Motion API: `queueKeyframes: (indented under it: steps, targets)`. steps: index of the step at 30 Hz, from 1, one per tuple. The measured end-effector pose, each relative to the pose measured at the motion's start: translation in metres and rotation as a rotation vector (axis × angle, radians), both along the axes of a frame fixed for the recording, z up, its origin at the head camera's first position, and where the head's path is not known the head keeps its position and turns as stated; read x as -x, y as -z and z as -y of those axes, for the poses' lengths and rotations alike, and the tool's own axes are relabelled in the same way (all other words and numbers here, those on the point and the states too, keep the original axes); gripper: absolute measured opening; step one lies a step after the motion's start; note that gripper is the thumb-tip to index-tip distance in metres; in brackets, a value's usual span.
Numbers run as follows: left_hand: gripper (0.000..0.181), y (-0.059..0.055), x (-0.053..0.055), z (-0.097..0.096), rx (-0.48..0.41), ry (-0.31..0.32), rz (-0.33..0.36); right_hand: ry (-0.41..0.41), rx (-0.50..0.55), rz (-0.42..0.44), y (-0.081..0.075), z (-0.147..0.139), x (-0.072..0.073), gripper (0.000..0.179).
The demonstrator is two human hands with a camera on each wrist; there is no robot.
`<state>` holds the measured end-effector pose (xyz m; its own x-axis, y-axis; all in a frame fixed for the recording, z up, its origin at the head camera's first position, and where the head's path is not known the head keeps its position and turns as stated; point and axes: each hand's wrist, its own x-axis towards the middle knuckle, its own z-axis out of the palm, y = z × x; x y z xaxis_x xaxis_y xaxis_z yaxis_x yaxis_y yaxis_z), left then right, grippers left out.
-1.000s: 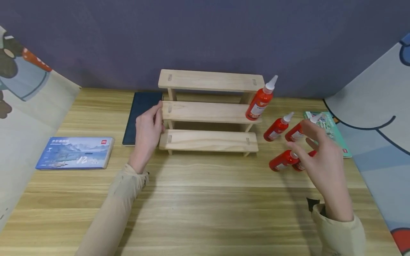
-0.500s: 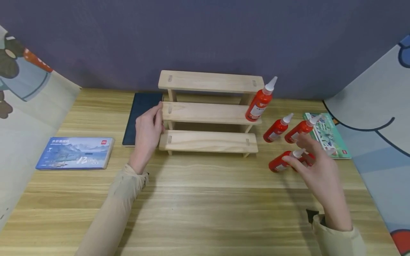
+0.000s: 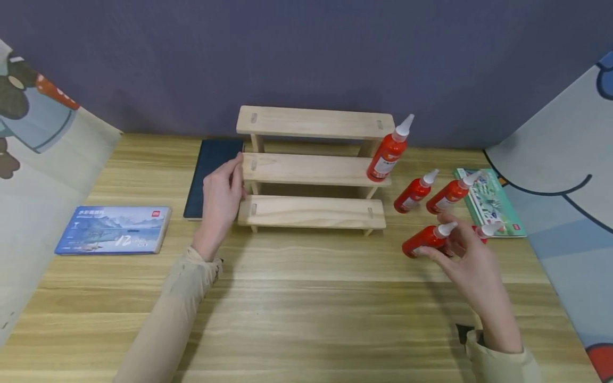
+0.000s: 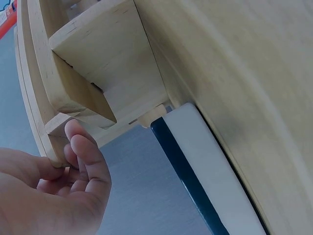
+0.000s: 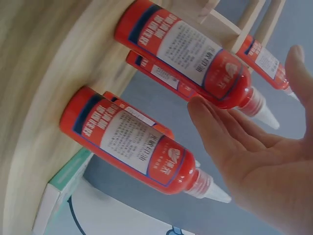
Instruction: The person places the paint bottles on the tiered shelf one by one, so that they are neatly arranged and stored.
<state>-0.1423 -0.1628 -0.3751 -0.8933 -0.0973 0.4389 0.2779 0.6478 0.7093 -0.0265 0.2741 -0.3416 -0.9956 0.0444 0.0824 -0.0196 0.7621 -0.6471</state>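
My left hand (image 3: 220, 197) pinches the left end of a three-step wooden display rack (image 3: 311, 169) at its middle board. In the left wrist view, thumb and fingertips close on a board end. A red squeeze bottle (image 3: 385, 159) with a white pointed cap stands at the right end of the middle step. My right hand (image 3: 471, 263) reaches in at the front-left red bottle (image 3: 421, 242), thumb and fingers spread apart on either side. Its fingers partly cover the front-right bottle (image 5: 129, 142). In the right wrist view, fingertips are right at the upper bottle (image 5: 181, 54).
Two more red bottles stand behind, one left (image 3: 412, 196) and one right (image 3: 447, 197). A green book-like box (image 3: 493, 199) lies at the far right. Beside the rack lies a dark blue notebook (image 3: 210, 165), and a blue paint box (image 3: 112, 230) is farther left.
My right hand has moved down and left from above the bottles to the front-left one, uncovering the back-right bottle's cap. My left hand stays on the rack.
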Motion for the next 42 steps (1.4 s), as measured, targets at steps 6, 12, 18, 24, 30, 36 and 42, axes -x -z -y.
queueKeyframes:
  steps: [6, 12, 18, 24, 30, 36, 42]
  targets:
    - [0.036, 0.001, 0.001, -0.001, -0.002, 0.000, 0.005, -0.006, 0.005, 0.030, 0.005, -0.003, 0.002, 0.081]
    - [0.036, 0.001, 0.001, -0.001, -0.006, -0.002, 0.003, -0.031, -0.002, 0.066, 0.010, -0.006, 0.004, 0.079]
    - [0.036, 0.001, 0.001, -0.001, -0.005, -0.002, -0.005, -0.055, -0.018, 0.061, 0.015, -0.009, 0.005, 0.074]
    - [0.037, 0.001, 0.001, -0.001, -0.002, -0.006, 0.010, -0.037, -0.033, 0.069, 0.021, -0.009, 0.005, 0.060]
    - [0.038, 0.002, 0.001, -0.001, 0.006, -0.009, 0.019, -0.012, -0.050, 0.075, 0.024, -0.010, 0.007, 0.053]
    - [0.037, 0.002, 0.000, 0.000, 0.004, -0.004, 0.010, -0.013, -0.038, 0.083, 0.024, -0.012, 0.006, 0.050]
    - [0.037, 0.001, -0.001, 0.000, 0.000, -0.007, 0.009, -0.004, -0.044, 0.088, 0.021, -0.011, 0.006, 0.050]
